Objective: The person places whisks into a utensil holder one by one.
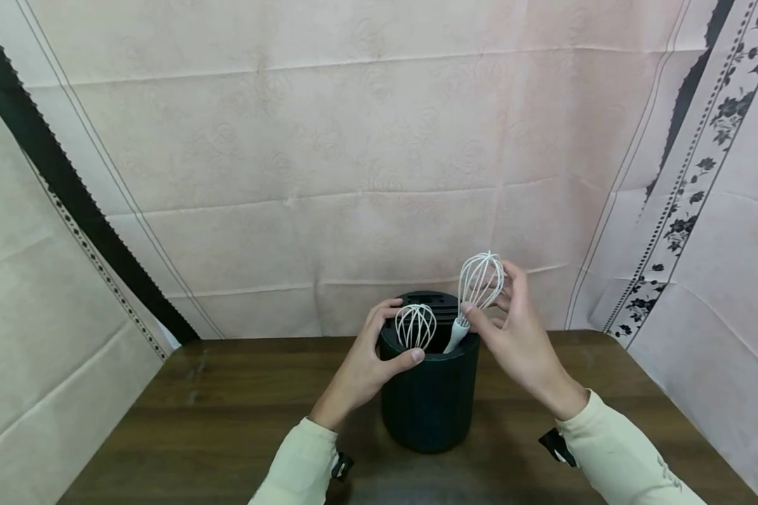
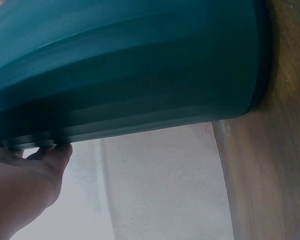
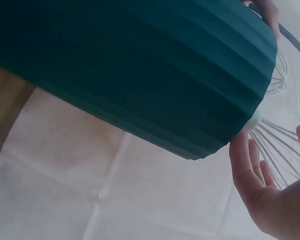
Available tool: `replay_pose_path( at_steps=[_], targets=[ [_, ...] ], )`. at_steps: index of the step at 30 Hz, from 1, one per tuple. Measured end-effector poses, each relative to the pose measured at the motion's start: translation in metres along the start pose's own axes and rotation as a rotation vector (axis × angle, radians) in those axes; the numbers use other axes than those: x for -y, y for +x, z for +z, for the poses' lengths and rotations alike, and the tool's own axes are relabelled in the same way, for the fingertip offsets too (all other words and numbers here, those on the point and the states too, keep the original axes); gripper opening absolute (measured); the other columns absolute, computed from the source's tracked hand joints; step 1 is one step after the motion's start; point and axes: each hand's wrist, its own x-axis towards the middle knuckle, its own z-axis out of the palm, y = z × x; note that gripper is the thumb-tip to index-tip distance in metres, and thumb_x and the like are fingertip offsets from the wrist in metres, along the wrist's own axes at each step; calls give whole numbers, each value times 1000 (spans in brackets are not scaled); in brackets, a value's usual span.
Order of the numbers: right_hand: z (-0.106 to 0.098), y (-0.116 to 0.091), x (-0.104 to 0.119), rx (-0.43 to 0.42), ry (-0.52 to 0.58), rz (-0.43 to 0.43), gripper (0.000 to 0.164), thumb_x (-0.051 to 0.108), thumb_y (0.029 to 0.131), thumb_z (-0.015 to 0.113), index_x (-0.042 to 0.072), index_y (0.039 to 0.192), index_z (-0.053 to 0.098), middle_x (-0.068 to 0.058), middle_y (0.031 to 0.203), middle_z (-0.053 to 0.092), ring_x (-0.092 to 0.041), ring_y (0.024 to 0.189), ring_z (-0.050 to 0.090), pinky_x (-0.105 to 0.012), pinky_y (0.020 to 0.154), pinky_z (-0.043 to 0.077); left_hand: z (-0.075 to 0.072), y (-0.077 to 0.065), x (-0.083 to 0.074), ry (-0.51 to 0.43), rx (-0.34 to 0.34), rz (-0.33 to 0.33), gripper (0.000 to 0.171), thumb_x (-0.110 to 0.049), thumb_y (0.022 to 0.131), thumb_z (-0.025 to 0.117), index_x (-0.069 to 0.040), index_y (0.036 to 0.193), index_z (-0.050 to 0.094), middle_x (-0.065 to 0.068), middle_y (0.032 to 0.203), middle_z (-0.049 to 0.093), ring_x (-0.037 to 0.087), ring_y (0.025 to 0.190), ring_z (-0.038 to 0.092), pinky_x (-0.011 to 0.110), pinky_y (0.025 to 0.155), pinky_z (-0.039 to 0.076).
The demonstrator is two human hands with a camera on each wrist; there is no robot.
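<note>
A dark green ribbed utensil holder (image 1: 427, 407) stands upright on the table. My left hand (image 1: 369, 358) grips its rim from the left, thumb at the front and fingers over the far side. Inside leans a smaller white whisk (image 1: 415, 325), its wire head at the rim and its lower part hidden. My right hand (image 1: 521, 337) holds a larger white whisk (image 1: 481, 279) at the right of the opening, thumb at the front of the wires and fingers behind. This whisk's handle slants down into the holder. The right wrist view shows right fingers (image 3: 242, 160) beside the rim.
The brown wooden table (image 1: 246, 414) spreads around the holder. Behind it hangs a pale creased cloth (image 1: 316, 161), with more patterned cloth at both sides. A black slotted insert (image 1: 429, 300) covers the rear part of the holder's opening.
</note>
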Motion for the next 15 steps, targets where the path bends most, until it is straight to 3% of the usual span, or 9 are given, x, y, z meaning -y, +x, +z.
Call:
replay_pose_path(
  at_steps=[3, 7, 11, 15],
  targets=[
    [3, -3, -1, -30, -87, -82, 83, 3, 99, 73, 5, 161, 19, -24, 142, 54, -39, 123, 65, -30, 86, 61, 0, 0, -1, -6, -1, -8, 66, -45, 90, 81, -26, 146, 52, -16, 161, 36, 16, 145, 40, 50, 120, 35],
    [7, -5, -6, -43, -186, -181, 91, -3, 92, 78, 14, 163, 23, -23, 131, 58, -35, 109, 69, -43, 83, 63, 0, 0, -2, 6, 0, -8, 66, -46, 90, 81, -27, 146, 52, -17, 161, 36, 16, 145, 39, 50, 120, 35],
    [11, -10, -12, -38, -281, -250, 87, 1, 90, 82, 17, 160, 33, -21, 138, 56, -34, 112, 65, -52, 86, 61, 0, 0, -2, 15, 5, 5, 65, -47, 90, 81, -25, 145, 53, -17, 161, 36, 16, 146, 38, 51, 121, 32],
    [14, -13, -16, -6, -337, -291, 80, 5, 91, 83, 13, 156, 38, -20, 152, 48, -33, 116, 63, -51, 88, 60, -1, -1, -2, 24, -1, 11, 65, -47, 90, 81, -25, 144, 53, -17, 161, 36, 15, 147, 38, 52, 122, 30]
  ],
)
